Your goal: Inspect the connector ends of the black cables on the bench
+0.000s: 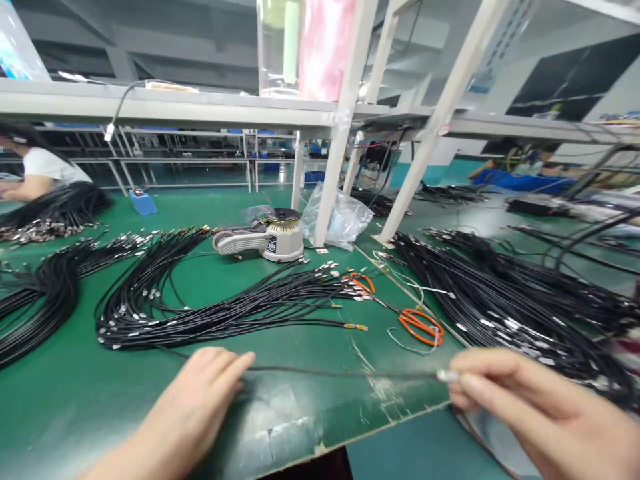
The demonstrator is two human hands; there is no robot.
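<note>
A single black cable (345, 373) runs between my two hands, low over the green table top. My left hand (205, 393) is closed around it, thumb side toward the right. At the right, beyond the table's front edge, my right hand (520, 400) pinches the cable's end, where a small whitish piece (447, 376) shows at the fingertips. Behind my left hand lies a curved bundle of black cables (215, 313) with white tags and brass-coloured ends. Past the pinched end, orange-handled scissors (421, 327) rest on the table.
A grey tape dispenser (280, 237) stands behind the bundle, beside a clear plastic bag (340, 213). More black cables (480, 300) cover the right side; another bundle (50, 287) lies left. White shelf posts (345, 127) rise from the table. A person (50, 167) sits at far left.
</note>
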